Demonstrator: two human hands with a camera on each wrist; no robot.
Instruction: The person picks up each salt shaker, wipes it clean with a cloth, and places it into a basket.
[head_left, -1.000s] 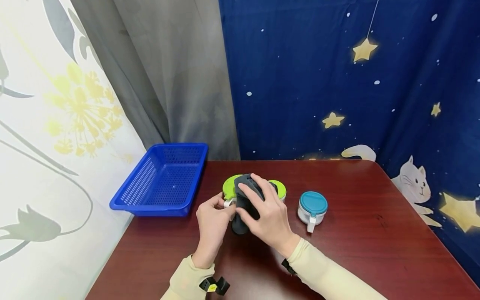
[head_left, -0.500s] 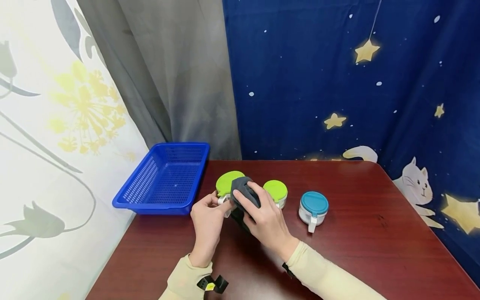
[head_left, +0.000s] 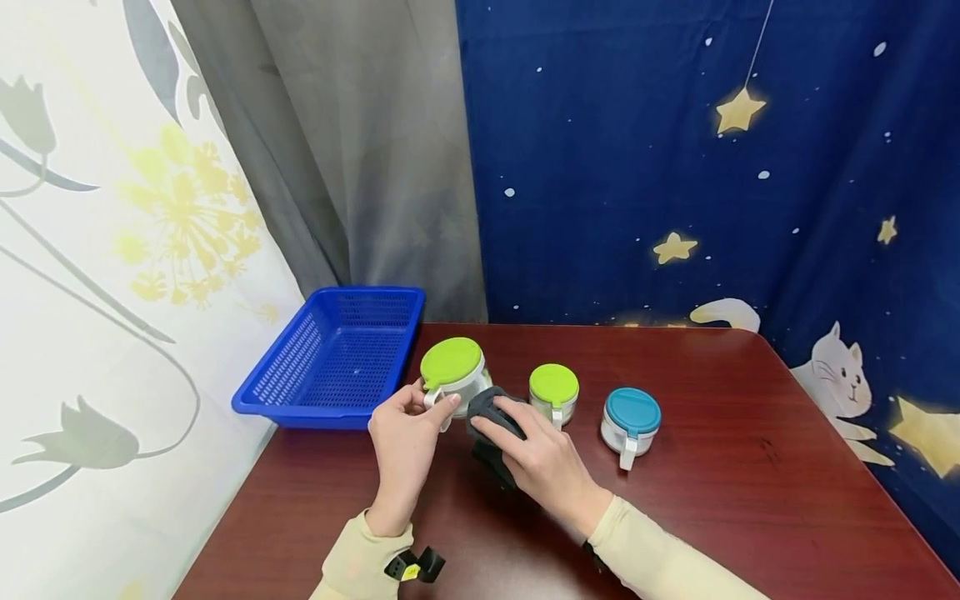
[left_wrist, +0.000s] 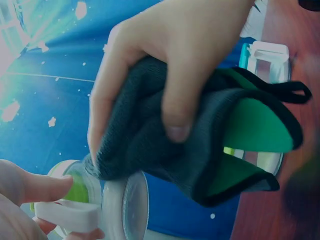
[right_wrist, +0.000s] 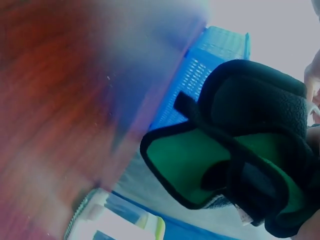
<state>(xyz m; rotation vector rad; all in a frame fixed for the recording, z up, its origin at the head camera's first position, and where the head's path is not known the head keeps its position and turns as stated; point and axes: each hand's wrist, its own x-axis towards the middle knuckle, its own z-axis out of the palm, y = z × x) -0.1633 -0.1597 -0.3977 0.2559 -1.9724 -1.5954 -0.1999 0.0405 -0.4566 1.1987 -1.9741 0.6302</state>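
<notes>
My left hand (head_left: 405,433) pinches the white handle (left_wrist: 70,215) of a clear jar with a lime-green lid (head_left: 452,360). The jar is tilted and raised above the table. In my right hand (head_left: 543,454) is a dark grey cleaning cloth (head_left: 491,410), bunched up under the fingers. Its black-edged corners, bright green on one face, hang loose in the left wrist view. There the cloth overlaps the jar's side near its base. The right wrist view shows the cloth's folded green underside (right_wrist: 192,157), with the jar mostly hidden beyond it.
A smaller jar with a lime-green lid (head_left: 553,385) stands just right of the cloth, and a jar with a teal lid (head_left: 632,408) farther right. A blue perforated basket (head_left: 300,414) sits at the table's back left. Curtains hang behind the table (head_left: 720,500).
The held jar has moved left and turned out from behind the cloth, so its lid and clear side now show. My right hand and the cloth have shifted lower, uncovering the smaller green-lidded jar.
</notes>
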